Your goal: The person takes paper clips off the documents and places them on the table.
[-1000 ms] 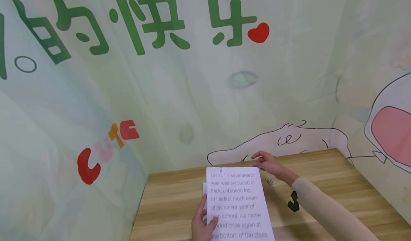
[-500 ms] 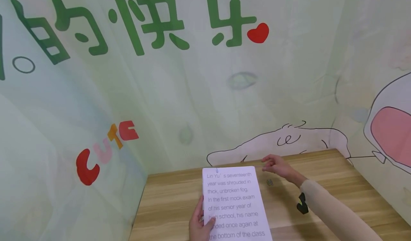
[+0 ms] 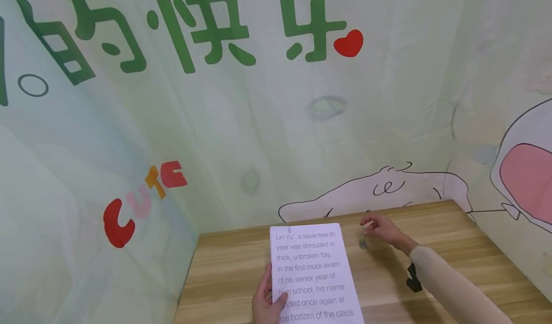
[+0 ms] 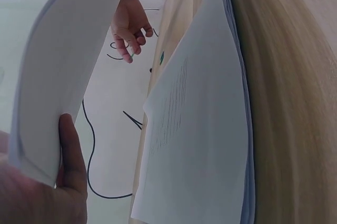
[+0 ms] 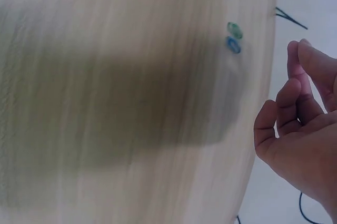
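Note:
My left hand (image 3: pixel 268 297) grips a stack of printed paper (image 3: pixel 312 271), thumb on the front and fingers behind. The stack is raised off the table in the left wrist view, its blank back (image 4: pixel 68 60) showing. A small paper clip (image 3: pixel 289 229) sits on its top edge. To the right of the stack, my right hand (image 3: pixel 384 230) is above the table with thumb and forefinger together. They pinch a small greenish paper clip (image 4: pixel 132 54). Below that hand, a green paper clip (image 5: pixel 235 30) and a blue paper clip (image 5: pixel 233 45) lie side by side.
Another stack of paper (image 4: pixel 205 108) lies flat on the wooden table (image 3: pixel 224 271), beneath the held one. A printed curtain (image 3: pixel 258 137) hangs at the back and both sides. A black strap piece (image 3: pixel 414 278) shows at the right sleeve.
My right hand has moved right and slightly nearer, away from the top right corner of the stack. The held stack has shifted a little left.

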A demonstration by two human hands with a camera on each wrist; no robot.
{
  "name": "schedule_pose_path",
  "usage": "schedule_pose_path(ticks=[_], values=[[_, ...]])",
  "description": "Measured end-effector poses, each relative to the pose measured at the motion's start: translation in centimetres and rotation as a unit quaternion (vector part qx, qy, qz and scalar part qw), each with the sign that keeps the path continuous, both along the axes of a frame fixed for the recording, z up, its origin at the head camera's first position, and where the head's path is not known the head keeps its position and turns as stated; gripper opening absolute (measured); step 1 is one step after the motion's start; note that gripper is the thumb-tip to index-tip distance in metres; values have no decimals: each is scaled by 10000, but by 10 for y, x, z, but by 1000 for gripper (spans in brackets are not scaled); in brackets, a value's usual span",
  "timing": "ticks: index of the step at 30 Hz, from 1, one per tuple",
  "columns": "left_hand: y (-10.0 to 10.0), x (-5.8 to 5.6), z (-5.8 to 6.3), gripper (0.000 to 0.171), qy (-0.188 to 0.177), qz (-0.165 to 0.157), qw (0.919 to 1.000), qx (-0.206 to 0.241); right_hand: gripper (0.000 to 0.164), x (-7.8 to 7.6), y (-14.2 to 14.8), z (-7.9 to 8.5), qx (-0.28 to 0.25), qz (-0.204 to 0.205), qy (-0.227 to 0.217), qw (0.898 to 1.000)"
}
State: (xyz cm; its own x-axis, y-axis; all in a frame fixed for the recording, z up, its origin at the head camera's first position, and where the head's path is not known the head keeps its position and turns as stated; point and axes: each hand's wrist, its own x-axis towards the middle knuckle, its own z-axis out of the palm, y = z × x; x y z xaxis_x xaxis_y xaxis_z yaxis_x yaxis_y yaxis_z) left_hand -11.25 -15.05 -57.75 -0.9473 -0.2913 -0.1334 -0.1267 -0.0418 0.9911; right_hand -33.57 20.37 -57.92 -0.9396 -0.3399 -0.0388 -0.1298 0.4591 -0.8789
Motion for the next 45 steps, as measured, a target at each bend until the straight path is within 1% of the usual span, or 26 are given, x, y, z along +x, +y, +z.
schedule_pose_path(ticks=[5, 7, 10, 13, 20, 26, 29, 34, 38, 41, 45], values=[[0, 1, -1, 88, -55, 97, 9999, -58, 24, 4, 5, -6, 72, 23, -145, 9999], [0, 1, -1, 88, -101, 142, 9998, -84, 23, 7, 6, -7, 203, -50, -228, 9995], [0, 0, -1, 88, -102, 177, 9998, -79, 21, 10, 7, -9, 424, -131, -229, 9988], [0, 0, -1, 87, -71, 175, 9998, -53, 20, 11, 9, -13, 612, -80, -97, 9980], [1, 0, -1, 87, -51, 207, 9998, -12, 22, 10, 11, -24, 849, 71, 80, 9963], [0, 0, -4, 87, -21, 228, 9997, -55, 20, 12, 8, -22, 939, 195, 261, 9950], [0, -1, -5, 87, -52, 207, 9998, -61, 21, 11, 6, -23, 974, 202, 248, 9947], [1, -1, -6, 87, -126, 221, 9997, -38, 21, 6, 4, -28, 1262, 225, 376, 9910], [1, 0, -6, 87, -81, 224, 9997, -10, 21, 3, 3, -30, 1456, 201, 394, 9884], [0, 0, -6, 86, -37, 209, 9998, 21, 21, 4, 3, -28, 1635, 203, 440, 9853], [0, 0, -6, 86, -65, 219, 9997, 15, 21, 5, 3, -25, 1927, 207, 554, 9795]])
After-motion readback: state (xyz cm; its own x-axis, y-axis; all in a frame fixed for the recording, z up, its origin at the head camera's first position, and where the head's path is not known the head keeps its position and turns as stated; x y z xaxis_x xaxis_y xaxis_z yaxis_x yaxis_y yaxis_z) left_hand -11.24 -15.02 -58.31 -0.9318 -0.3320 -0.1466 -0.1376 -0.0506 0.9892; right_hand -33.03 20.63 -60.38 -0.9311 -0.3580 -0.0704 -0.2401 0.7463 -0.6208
